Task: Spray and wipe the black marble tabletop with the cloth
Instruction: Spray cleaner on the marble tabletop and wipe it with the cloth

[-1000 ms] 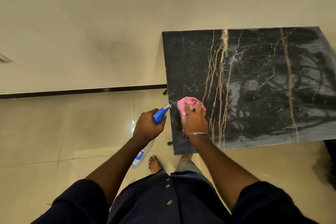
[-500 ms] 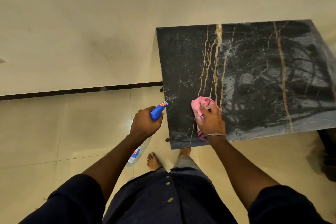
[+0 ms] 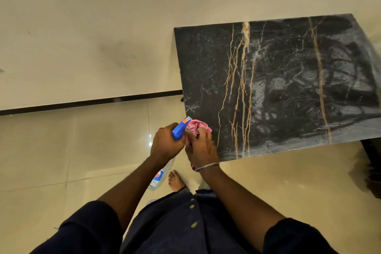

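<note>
The black marble tabletop (image 3: 288, 80) with gold veins fills the upper right; its right half shows wet wipe streaks. My right hand (image 3: 203, 147) presses a bunched pink cloth (image 3: 195, 128) onto the tabletop's near left corner. My left hand (image 3: 165, 144) grips a spray bottle (image 3: 157, 178) by its blue trigger head (image 3: 181, 128), which touches the cloth at the table's left edge. The clear bottle body hangs below my left wrist, partly hidden by it.
A cream wall with a dark skirting strip (image 3: 88, 102) runs behind the table. Glossy beige floor tiles (image 3: 72, 150) lie to the left. My bare foot (image 3: 175, 180) stands just before the table's corner. A dark object (image 3: 373, 171) sits at the right edge.
My right hand slid the cloth left, from beside the gold veins back to the table's near left corner, up against the sprayer head. The left hand with the bottle stayed at the table's left edge.
</note>
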A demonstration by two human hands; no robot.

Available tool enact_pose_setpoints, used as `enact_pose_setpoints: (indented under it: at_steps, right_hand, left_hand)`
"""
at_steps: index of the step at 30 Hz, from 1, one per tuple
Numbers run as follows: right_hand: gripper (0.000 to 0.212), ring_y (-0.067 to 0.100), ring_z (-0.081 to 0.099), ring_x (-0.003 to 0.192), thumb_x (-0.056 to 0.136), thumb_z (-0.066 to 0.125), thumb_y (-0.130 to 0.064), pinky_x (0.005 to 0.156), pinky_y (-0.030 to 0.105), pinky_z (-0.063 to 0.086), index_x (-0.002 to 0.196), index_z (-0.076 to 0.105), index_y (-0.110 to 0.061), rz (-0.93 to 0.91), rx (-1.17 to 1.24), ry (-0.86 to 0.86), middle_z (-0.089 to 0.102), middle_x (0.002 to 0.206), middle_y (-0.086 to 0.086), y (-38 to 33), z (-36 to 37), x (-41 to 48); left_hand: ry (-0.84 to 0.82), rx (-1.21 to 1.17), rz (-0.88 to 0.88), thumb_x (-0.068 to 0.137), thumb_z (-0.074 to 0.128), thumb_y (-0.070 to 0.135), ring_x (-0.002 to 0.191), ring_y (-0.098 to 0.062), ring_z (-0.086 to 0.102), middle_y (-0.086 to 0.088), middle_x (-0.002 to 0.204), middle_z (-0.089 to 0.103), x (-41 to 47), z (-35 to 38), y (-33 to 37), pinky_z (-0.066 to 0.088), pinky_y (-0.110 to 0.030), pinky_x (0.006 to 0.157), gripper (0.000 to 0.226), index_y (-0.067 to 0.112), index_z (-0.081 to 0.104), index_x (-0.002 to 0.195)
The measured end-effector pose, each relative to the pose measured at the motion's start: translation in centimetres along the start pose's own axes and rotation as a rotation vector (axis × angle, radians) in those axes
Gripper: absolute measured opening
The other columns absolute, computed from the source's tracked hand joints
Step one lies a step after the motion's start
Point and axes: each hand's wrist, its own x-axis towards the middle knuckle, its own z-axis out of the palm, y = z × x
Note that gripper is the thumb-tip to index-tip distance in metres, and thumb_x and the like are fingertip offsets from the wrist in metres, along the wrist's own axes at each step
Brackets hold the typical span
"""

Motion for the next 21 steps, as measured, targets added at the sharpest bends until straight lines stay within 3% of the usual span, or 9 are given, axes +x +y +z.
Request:
enact_pose_setpoints:
  at_steps: [4,8,15,21]
  right_hand:
    - [0.053,0.035,0.049,0.119,0.087,0.063,-0.027,0.078,0.043,0.058,0.137,0.046,-0.02,-0.106,-0.025,0.03,0.048,0.131,0.016,0.5,0.4,-0.7]
    - [0.056,0.038,0.052,0.115,0.081,0.069,-0.032,0.068,0.043,0.059,0.133,0.052,-0.019,-0.06,-0.066,0.086,0.051,0.126,0.019,4.9,-1.1,-1.5]
    - [0.053,0.036,0.043,0.124,0.089,0.061,-0.036,0.09,0.049,0.052,0.138,0.049,-0.019,0.254,-0.087,0.193,0.044,0.13,0.016,14.3,-4.0,-2.7]
    - [0.054,0.039,0.036,0.129,0.091,0.058,-0.035,0.094,0.048,0.048,0.14,0.045,-0.02,0.328,-0.078,0.174,0.041,0.134,0.018,11.5,-3.9,-2.3]
  left_hand:
    - [0.01,-0.004,-0.003,0.084,0.065,0.041,0.063,-0.02,0.059,0.0,0.073,0.065,-0.2,-0.1,-0.5,0.051,-0.03,0.06,0.024,0.021,0.063,0.097]
    - [0.016,0.022,0.008,0.087,0.063,0.035,0.056,-0.019,0.053,0.0,0.064,0.057,-0.1,-0.2,-0.4,0.046,-0.029,0.057,0.016,0.02,0.059,0.088]
    - [-0.026,0.028,-0.005,0.088,0.063,0.033,0.059,-0.019,0.054,0.001,0.07,0.058,0.6,0.2,0.2,0.044,-0.019,0.059,0.016,0.021,0.057,0.097]
    - [-0.063,0.048,0.012,0.088,0.062,0.034,0.057,-0.016,0.053,0.003,0.069,0.057,0.6,0.5,0.7,0.04,-0.018,0.057,0.015,0.022,0.057,0.096]
